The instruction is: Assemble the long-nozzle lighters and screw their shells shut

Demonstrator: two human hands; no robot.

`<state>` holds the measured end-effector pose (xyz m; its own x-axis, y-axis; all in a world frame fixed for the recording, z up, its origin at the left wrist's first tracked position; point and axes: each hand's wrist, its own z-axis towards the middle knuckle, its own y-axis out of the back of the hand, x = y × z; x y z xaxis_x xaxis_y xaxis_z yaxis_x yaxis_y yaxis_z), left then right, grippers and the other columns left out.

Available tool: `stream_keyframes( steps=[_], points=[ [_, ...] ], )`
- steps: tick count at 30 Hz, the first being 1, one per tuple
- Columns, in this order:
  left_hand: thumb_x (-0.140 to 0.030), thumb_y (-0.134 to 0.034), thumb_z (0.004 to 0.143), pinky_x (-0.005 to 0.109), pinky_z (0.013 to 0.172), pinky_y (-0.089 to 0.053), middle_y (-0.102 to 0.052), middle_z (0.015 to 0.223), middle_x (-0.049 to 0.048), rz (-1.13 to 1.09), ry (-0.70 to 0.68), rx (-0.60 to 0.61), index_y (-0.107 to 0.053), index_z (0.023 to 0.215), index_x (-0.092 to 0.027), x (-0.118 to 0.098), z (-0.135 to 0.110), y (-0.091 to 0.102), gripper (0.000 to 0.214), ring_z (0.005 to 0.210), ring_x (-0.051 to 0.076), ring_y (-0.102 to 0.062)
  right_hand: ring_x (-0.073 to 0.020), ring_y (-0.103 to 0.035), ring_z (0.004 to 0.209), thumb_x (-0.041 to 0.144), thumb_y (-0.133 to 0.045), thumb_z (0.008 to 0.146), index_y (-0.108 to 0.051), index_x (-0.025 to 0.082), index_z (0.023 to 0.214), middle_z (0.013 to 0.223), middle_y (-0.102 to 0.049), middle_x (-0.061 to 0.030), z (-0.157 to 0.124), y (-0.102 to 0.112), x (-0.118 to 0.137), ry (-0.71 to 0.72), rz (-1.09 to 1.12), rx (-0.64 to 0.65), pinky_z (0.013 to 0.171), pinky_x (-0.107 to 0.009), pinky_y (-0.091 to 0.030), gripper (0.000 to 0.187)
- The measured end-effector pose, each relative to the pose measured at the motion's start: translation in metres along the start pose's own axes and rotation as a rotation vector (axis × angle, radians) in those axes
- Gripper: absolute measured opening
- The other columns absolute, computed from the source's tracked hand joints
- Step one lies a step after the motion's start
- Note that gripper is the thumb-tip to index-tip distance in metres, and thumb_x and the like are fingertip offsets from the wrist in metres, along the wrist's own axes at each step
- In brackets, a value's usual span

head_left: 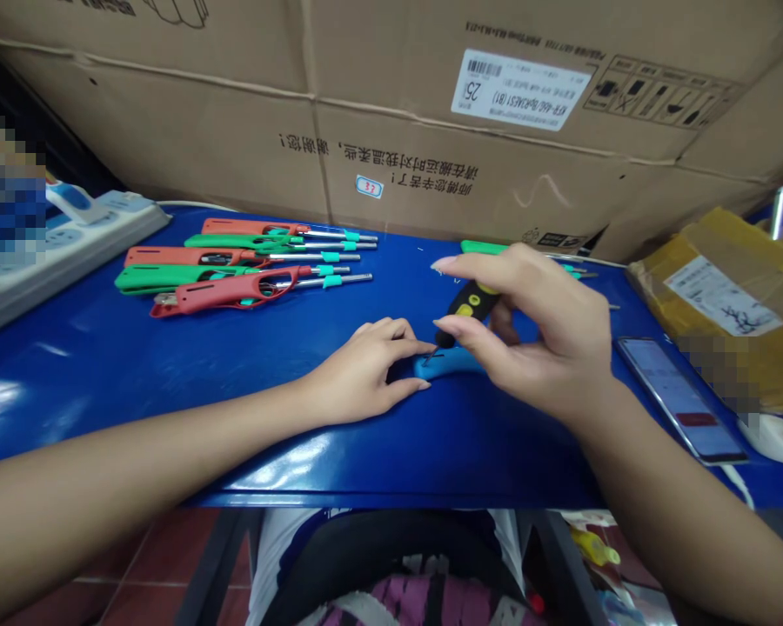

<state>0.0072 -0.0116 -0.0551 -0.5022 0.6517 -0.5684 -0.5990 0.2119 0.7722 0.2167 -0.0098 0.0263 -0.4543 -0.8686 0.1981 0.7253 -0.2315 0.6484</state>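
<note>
My right hand [535, 335] grips a black and yellow screwdriver [465, 307], its tip pointing down at a blue lighter body [449, 362] lying on the blue table [170, 382]. My left hand [371, 369] rests on the table with fingers curled, pinching the near end of that blue lighter. Several long red and green lighters [235, 265] with metal nozzles lie in a row at the far left. More green lighters [483, 248] lie behind my right hand, partly hidden.
A large cardboard box [391, 113] stands along the back of the table. A white power strip [71, 235] sits far left. A phone [682, 396] with a lit screen lies at the right, beside a yellow padded parcel [724, 296].
</note>
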Motion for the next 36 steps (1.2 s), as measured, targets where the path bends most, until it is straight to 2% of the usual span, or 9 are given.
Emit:
stream_keyframes(
  steps=[2,6,8,13,18,21,25,31,36],
  points=[
    [-0.032,-0.073,0.09,0.046,0.1,-0.046,-0.065,0.114,0.008,0.006,0.002,-0.006,-0.066,0.128,-0.023,0.0,0.0,-0.001,0.039,0.11,0.027,-0.059,-0.0219,-0.071,0.086,0.031,-0.063,0.097,-0.064,0.027,0.128,0.1,-0.074,-0.0047,0.001,0.0,0.0,0.004,-0.038,-0.011,0.077,-0.038,-0.06,0.032],
    [-0.033,-0.071,0.091,0.047,0.099,-0.047,-0.065,0.113,0.0089,-0.003,0.002,0.002,-0.067,0.126,-0.02,0.0,0.0,0.0,0.038,0.109,0.028,-0.059,-0.023,-0.068,0.11,0.025,-0.038,0.105,-0.045,0.026,0.149,0.134,-0.066,-0.0075,0.001,0.005,0.003,-0.017,0.078,0.18,0.087,-0.04,-0.06,0.045],
    [-0.033,-0.071,0.092,0.047,0.099,-0.047,-0.064,0.114,0.0094,-0.004,-0.002,-0.001,-0.067,0.126,-0.02,0.001,0.0,0.0,0.037,0.109,0.028,-0.059,-0.0219,-0.069,0.108,0.021,-0.041,0.104,-0.047,0.026,0.147,0.13,-0.068,-0.007,0.0,0.005,0.004,-0.02,0.088,0.198,0.086,-0.037,-0.06,0.044],
    [-0.032,-0.074,0.09,0.046,0.099,-0.046,-0.064,0.112,0.0081,-0.021,0.002,-0.008,-0.066,0.127,-0.021,0.001,0.0,0.0,0.039,0.107,0.026,-0.059,-0.0185,-0.072,0.081,0.032,-0.063,0.097,-0.063,0.024,0.125,0.101,-0.075,-0.0044,-0.003,-0.001,-0.001,0.015,-0.156,-0.009,0.069,-0.031,-0.058,0.029],
    [-0.032,-0.073,0.09,0.043,0.095,-0.047,-0.061,0.103,0.0059,-0.024,0.003,-0.001,-0.068,0.123,-0.019,-0.001,0.001,0.0,0.036,0.101,0.024,-0.058,-0.0214,-0.07,0.107,0.024,-0.039,0.105,-0.045,0.023,0.148,0.131,-0.068,-0.0088,-0.006,-0.002,-0.004,-0.005,-0.002,0.092,0.083,-0.035,-0.059,0.043],
    [-0.032,-0.074,0.09,0.043,0.095,-0.047,-0.061,0.104,0.0059,-0.022,0.001,-0.01,-0.068,0.124,-0.02,-0.001,0.001,0.0,0.037,0.101,0.024,-0.058,-0.0191,-0.071,0.097,0.02,-0.048,0.102,-0.049,0.022,0.143,0.123,-0.071,-0.0079,-0.005,-0.002,-0.003,0.004,0.022,0.108,0.077,-0.031,-0.059,0.041],
    [-0.031,-0.073,0.09,0.044,0.097,-0.047,-0.063,0.108,0.007,-0.017,-0.004,-0.012,-0.067,0.126,-0.021,0.0,0.001,-0.001,0.038,0.105,0.026,-0.059,-0.0185,-0.071,0.08,0.031,-0.065,0.096,-0.062,0.023,0.126,0.101,-0.075,-0.005,-0.006,-0.004,-0.006,0.113,-0.218,-0.008,0.065,-0.03,-0.055,0.031],
    [-0.034,-0.072,0.09,0.045,0.097,-0.048,-0.064,0.109,0.0079,-0.021,0.001,-0.008,-0.067,0.125,-0.02,0.0,0.001,0.0,0.037,0.105,0.026,-0.06,-0.0214,-0.071,0.105,0.023,-0.041,0.104,-0.051,0.028,0.142,0.128,-0.07,-0.0058,-0.006,0.001,-0.003,0.042,0.025,0.106,0.082,-0.037,-0.062,0.04],
    [-0.032,-0.073,0.089,0.046,0.098,-0.05,-0.065,0.109,0.0083,-0.031,0.004,-0.024,-0.069,0.122,-0.02,0.0,0.002,-0.001,0.035,0.105,0.027,-0.061,-0.0207,-0.074,0.091,0.023,-0.06,0.097,-0.062,0.028,0.127,0.112,-0.076,-0.0043,-0.002,-0.001,0.0,0.037,-0.059,0.029,0.076,-0.035,-0.06,0.03]
  ],
)
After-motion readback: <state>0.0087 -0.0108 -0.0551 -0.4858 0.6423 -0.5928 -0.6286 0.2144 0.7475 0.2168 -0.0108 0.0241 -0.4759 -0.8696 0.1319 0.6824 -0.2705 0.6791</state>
